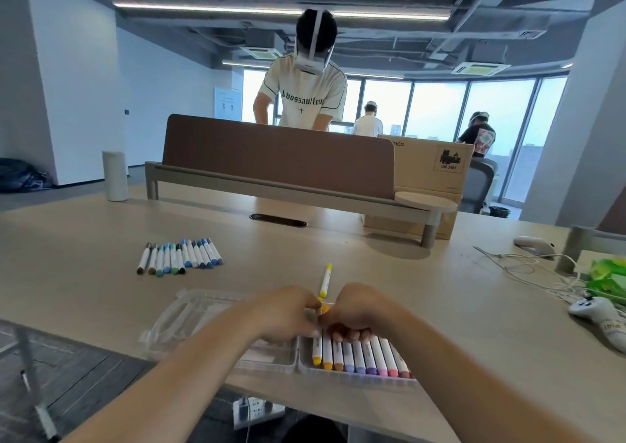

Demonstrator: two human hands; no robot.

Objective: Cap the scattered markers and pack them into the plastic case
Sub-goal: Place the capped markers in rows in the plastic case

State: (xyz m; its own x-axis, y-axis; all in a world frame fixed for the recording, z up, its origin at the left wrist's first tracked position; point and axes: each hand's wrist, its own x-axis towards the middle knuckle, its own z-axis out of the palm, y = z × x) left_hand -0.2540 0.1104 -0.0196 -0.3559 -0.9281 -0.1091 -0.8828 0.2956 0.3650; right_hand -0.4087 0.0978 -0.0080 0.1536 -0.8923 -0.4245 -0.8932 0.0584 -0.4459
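Head view, the only one supplied.

Hands: the left hand (288, 314) and right hand (355, 310) sit knuckles-up, side by side, over the far ends of the markers already in the plastic case (355, 379). The fingers of both are curled. Their tips rest on the marker barrels, but what they grip, if anything, is hidden, so I cannot tell.

Case: it lies open at the near edge of the counter (457, 307) in two halves. The right half holds the packed row (359, 354), with long axes running near to far and caps towards the viewer. The left half (189, 320) shows no markers where it is visible.

Governing relation: one yellow marker (326, 280) lies on the counter just beyond the hands. Its long axis runs near to far with a slight tilt. Its near end points at the gap between the two hands, so neither is clearly closer.

The loose group (179, 256) lies well apart to the far left, its long axes near to far and slightly fanned. The left hand is the nearer one.

Counts:
- Packed row: nine caps visible, possibly a tenth at the right end.
- Single yellow marker: one.
- Loose group: roughly a dozen. Overlap prevents an exact figure.

Judgement: all the loose markers appear capped, so packing is what is left to do.
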